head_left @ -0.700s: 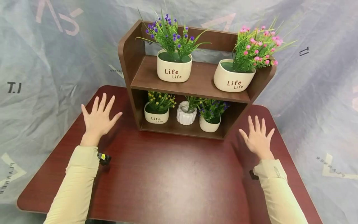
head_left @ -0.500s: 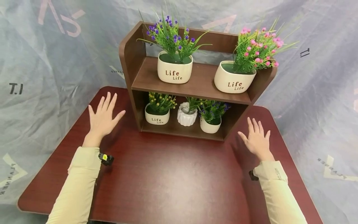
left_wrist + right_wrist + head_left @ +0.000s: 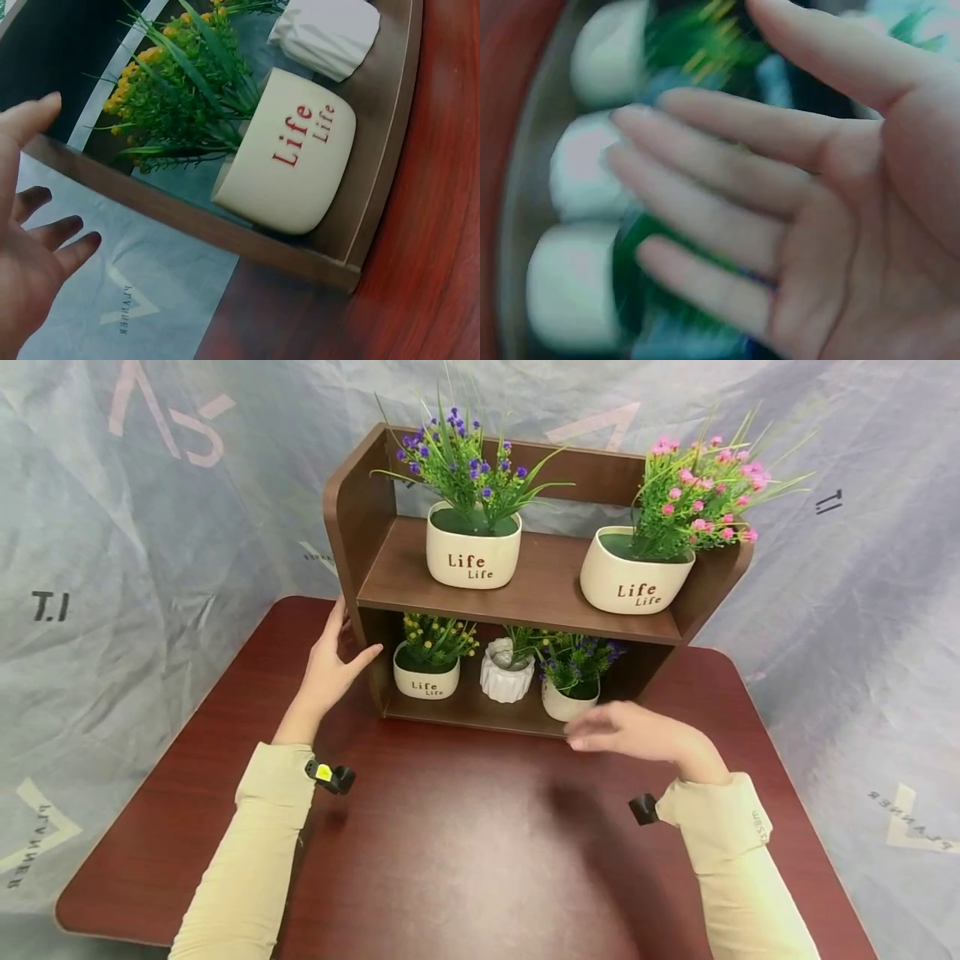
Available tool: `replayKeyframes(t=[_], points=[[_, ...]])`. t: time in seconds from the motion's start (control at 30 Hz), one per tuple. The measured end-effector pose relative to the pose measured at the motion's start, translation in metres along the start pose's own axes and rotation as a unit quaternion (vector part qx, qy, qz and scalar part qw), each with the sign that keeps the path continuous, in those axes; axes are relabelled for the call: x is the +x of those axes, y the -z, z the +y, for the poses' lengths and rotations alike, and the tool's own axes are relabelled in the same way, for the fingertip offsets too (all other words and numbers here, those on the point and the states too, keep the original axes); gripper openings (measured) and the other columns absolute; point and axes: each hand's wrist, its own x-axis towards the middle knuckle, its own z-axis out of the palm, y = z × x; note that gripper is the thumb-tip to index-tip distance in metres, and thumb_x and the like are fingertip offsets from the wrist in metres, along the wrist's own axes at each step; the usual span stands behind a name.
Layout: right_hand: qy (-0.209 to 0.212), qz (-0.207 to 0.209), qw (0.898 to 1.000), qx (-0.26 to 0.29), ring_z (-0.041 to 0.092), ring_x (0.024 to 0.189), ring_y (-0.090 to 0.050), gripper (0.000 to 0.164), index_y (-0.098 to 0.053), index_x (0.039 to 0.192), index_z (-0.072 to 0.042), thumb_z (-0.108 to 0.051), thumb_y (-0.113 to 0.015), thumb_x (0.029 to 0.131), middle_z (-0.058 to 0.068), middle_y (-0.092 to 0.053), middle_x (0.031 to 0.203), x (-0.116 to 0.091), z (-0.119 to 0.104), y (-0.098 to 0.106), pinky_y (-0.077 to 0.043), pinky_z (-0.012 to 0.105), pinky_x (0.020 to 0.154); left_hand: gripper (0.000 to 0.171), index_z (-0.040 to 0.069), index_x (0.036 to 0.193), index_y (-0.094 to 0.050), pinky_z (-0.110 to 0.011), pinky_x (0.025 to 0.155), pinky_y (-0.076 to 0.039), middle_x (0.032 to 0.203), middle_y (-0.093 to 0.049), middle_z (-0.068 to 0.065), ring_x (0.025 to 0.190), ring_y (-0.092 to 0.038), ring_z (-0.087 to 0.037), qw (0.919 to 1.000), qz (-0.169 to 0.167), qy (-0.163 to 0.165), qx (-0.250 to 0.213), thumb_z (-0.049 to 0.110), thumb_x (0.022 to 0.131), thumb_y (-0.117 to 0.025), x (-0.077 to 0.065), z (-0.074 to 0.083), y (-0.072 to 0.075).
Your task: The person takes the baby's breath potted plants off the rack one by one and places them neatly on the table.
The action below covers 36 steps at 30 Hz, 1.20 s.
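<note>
A brown two-tier shelf [image 3: 543,568] stands on the table. My left hand [image 3: 324,675] is at its left side panel, thumb toward the front and fingers along the outer side. In the left wrist view, that hand's spread thumb and fingers straddle the panel edge with a gap. Close by is a cream "Life" pot with yellow flowers [image 3: 289,154]. My right hand [image 3: 637,732] hovers before the lower right of the shelf, fingers extended, holding nothing. Behind its fingertips sits a cream pot with purple flowers [image 3: 570,703]. A white ribbed pot [image 3: 507,683] is in the lower middle.
On the upper tier stand a "Life" pot with purple flowers [image 3: 472,560] and another with pink flowers [image 3: 636,585]. The red-brown table [image 3: 465,843] has rounded corners. Grey printed cloth [image 3: 150,527] hangs around it. A small black camera [image 3: 330,775] is on the left wrist.
My left hand has moved right to the shelf's left panel. My right hand has swung inward to the left, turning from palm-down with spread fingers to pointing across the shelf front.
</note>
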Motion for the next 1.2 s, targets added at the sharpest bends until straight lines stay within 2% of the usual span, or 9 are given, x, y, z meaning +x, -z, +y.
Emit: replayKeyframes(t=[0.17,0.27,0.37,0.5,0.67,0.77,0.97,1.1,1.2], points=[[0.062,0.107,0.99,0.071,0.007,0.104,-0.066,0.03,-0.064,0.122,-0.014,-0.024,-0.064,0.094,0.003,-0.071,0.114,0.009,-0.046,0.022,-0.052,0.021,0.088,0.083,0.03,0.156,-0.018,-0.056,0.101,-0.045,0.148,-0.044,-0.017,0.128,-0.052,-0.04,0.9997,0.021,0.002,0.012,0.016,0.091,-0.067,-0.002,-0.002,-0.006],[0.083,0.186,0.974,0.094,0.002,0.101,-0.065,0.031,-0.063,0.123,-0.011,-0.018,-0.065,0.093,0.008,-0.071,0.115,0.018,-0.064,0.033,-0.052,0.016,0.084,0.078,0.028,0.156,-0.021,-0.056,0.099,-0.047,0.145,-0.048,-0.02,0.125,-0.055,-0.042,0.9996,0.024,0.002,0.01,0.017,0.093,-0.066,-0.003,-0.003,-0.008],[0.095,0.262,0.954,0.11,0.007,0.104,-0.066,0.034,-0.062,0.125,-0.006,-0.015,-0.066,0.093,0.013,-0.069,0.119,0.028,-0.076,0.04,-0.051,0.013,0.083,0.074,0.018,0.156,-0.022,-0.057,0.1,-0.046,0.144,-0.046,-0.025,0.126,-0.052,-0.045,0.9997,0.025,0.007,0.003,0.012,0.094,-0.063,-0.007,0.013,-0.01],[0.103,0.341,0.925,0.129,0.022,0.11,-0.065,0.038,-0.06,0.128,-0.003,-0.013,-0.067,0.091,0.015,-0.067,0.123,0.043,-0.086,0.046,-0.051,0.02,0.09,0.069,0.006,0.153,-0.025,-0.057,0.101,-0.045,0.145,-0.044,-0.028,0.128,-0.049,-0.046,0.9994,0.031,0.012,0.001,0.004,0.094,-0.06,-0.013,0.037,-0.01],[0.094,0.4,0.9,0.144,0.025,0.121,-0.06,0.047,-0.056,0.132,-0.003,-0.013,-0.07,0.089,0.018,-0.063,0.129,0.059,-0.092,0.052,-0.046,0.035,0.106,0.067,0.006,0.153,-0.028,-0.057,0.098,-0.047,0.143,-0.046,-0.027,0.126,-0.052,-0.045,0.999,0.044,0.011,-0.002,0.002,0.094,-0.06,-0.014,0.034,-0.013],[0.074,0.409,0.898,0.144,0.025,0.127,-0.056,0.054,-0.051,0.137,-0.004,-0.015,-0.071,0.088,0.016,-0.059,0.135,0.067,-0.094,0.056,-0.044,0.038,0.109,0.069,0.008,0.154,-0.026,-0.057,0.098,-0.047,0.146,-0.045,-0.025,0.127,-0.051,-0.045,0.9989,0.045,0.008,-0.013,0.003,0.094,-0.06,-0.013,0.027,-0.014],[0.049,0.389,0.909,0.143,0.024,0.137,-0.045,0.068,-0.037,0.148,-0.005,-0.017,-0.07,0.089,0.015,-0.049,0.146,0.081,-0.097,0.064,-0.037,0.037,0.115,0.075,0.02,0.156,-0.023,-0.055,0.1,-0.046,0.153,-0.04,-0.011,0.134,-0.048,-0.032,0.9964,0.059,-0.018,-0.057,0.005,0.093,-0.061,-0.006,0.012,-0.015],[0.034,0.375,0.916,0.142,0.023,0.141,-0.04,0.075,-0.03,0.151,-0.007,-0.02,-0.071,0.089,0.013,-0.044,0.15,0.09,-0.1,0.067,-0.035,0.034,0.116,0.078,0.023,0.156,-0.019,-0.052,0.104,-0.043,0.157,-0.035,-0.003,0.138,-0.044,-0.025,0.9921,0.08,-0.041,-0.087,0.005,0.092,-0.061,-0.001,0.023,-0.011],[0.02,0.369,0.918,0.146,0.021,0.142,-0.039,0.08,-0.027,0.153,-0.011,-0.023,-0.071,0.089,0.01,-0.042,0.152,0.096,-0.102,0.069,-0.035,0.033,0.116,0.077,0.023,0.156,-0.02,-0.04,0.106,-0.044,0.157,-0.036,0.0,0.137,-0.045,-0.022,0.9878,0.099,-0.046,-0.111,0.004,0.093,-0.06,0.004,0.037,-0.01]])
